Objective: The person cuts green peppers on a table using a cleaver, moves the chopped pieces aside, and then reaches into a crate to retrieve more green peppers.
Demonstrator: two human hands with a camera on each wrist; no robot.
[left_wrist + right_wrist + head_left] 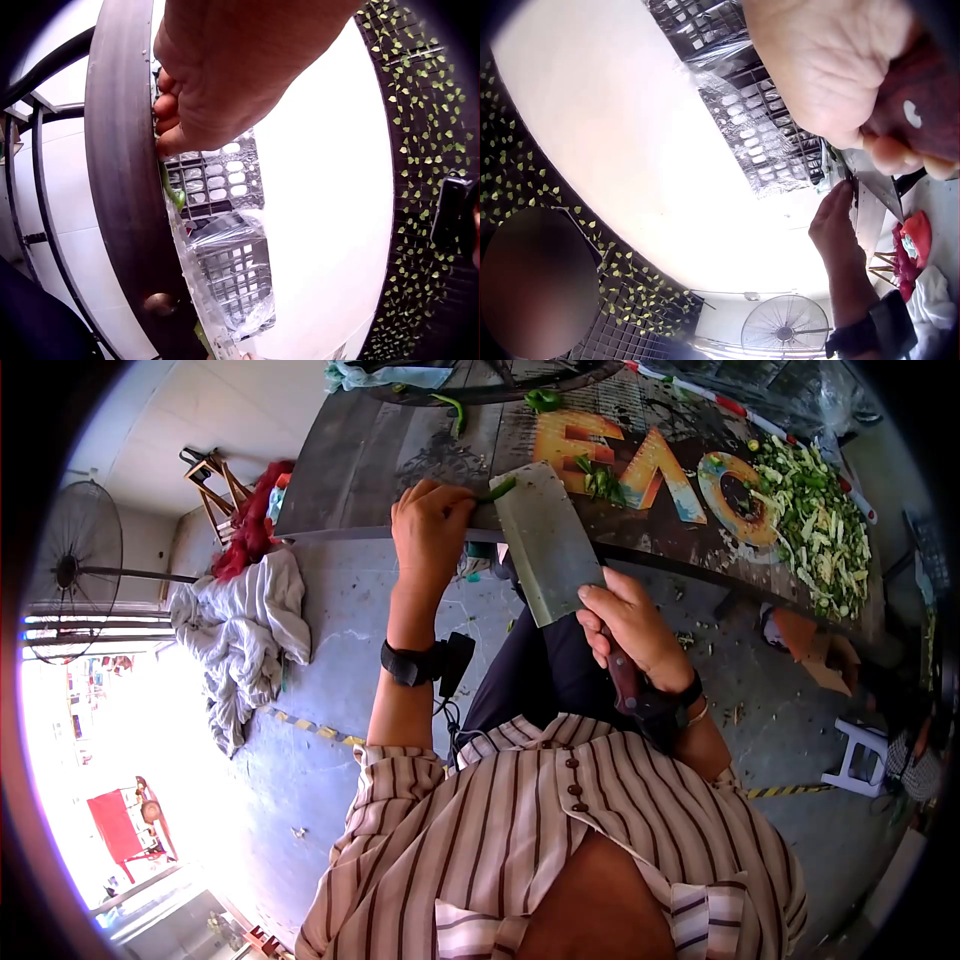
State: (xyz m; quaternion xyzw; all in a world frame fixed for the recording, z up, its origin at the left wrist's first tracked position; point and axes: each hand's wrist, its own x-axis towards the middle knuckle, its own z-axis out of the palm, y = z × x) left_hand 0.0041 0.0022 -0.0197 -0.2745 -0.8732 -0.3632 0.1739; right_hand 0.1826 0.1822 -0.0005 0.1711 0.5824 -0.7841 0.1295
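At the near edge of the dark wooden table (345, 485), my left hand (430, 525) pinches a green chili pepper (503, 488). The pepper's free end points right, at the cleaver's blade. My right hand (640, 630) grips the dark reddish handle of the cleaver (550, 550), whose broad metal blade slants up and left over the table edge. Small bits stick to the blade. In the left wrist view the pepper (178, 196) shows below the fingertips, beside the blade. Seen from the right wrist, my curled fingers (900, 156) wrap the handle, and most of the blade is hidden.
A heap of chopped green pepper (820, 525) covers the table's right end. Pepper pieces (600, 482) lie beyond the blade, and a whole pepper (460, 415) lies farther back. A white stool (858, 755) stands on the floor at right, a fan (75, 565) at left.
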